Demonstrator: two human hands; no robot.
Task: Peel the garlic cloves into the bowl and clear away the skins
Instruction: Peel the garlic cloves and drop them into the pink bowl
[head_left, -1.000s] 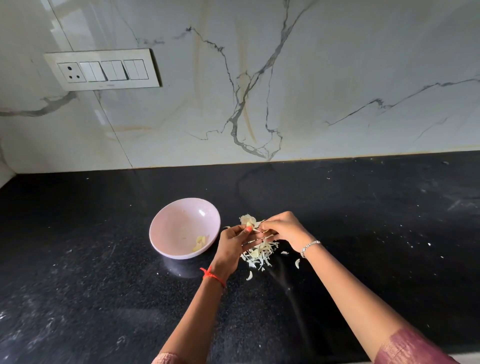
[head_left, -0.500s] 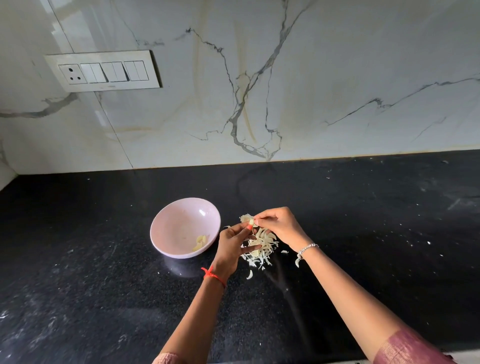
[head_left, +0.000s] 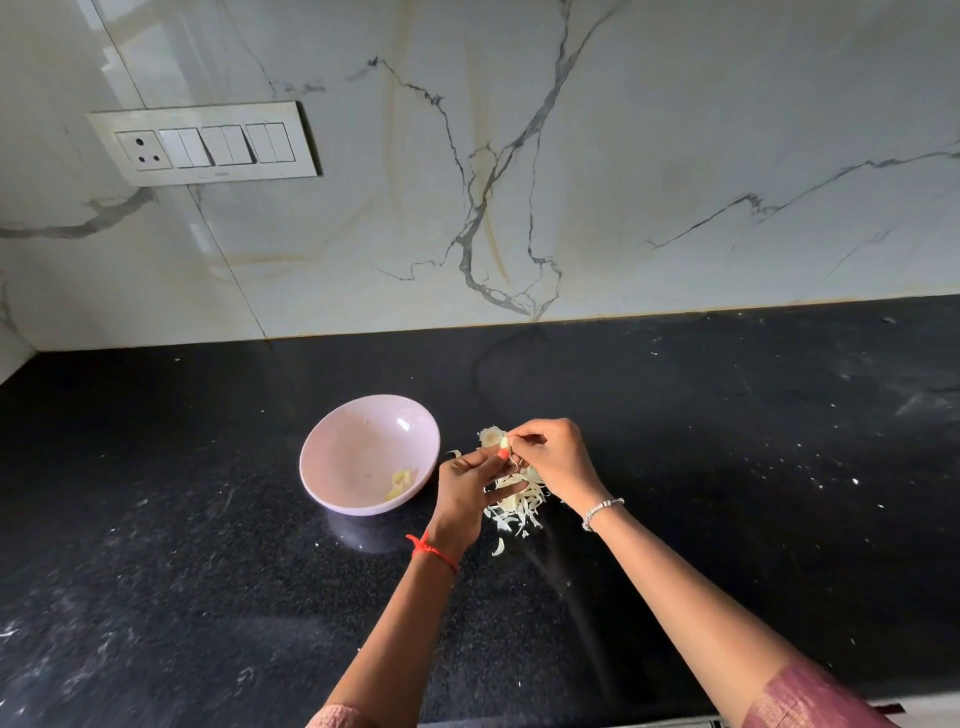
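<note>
On the dark surface (head_left: 208, 571), the pink bowl (head_left: 332, 436) sits left of your hands, with a few peeled cloves (head_left: 401, 483) lying against its near right wall. Just right of it your left hand (head_left: 467, 488) is raised, its grip pinched on a garlic clove (head_left: 503, 442) between thumb and fingertips. Your right hand (head_left: 556, 462) meets it from the right, its grip also nipped onto that clove. Under and between both hands lies the pile of skins (head_left: 519, 506), with one loose shred nearer you.
</note>
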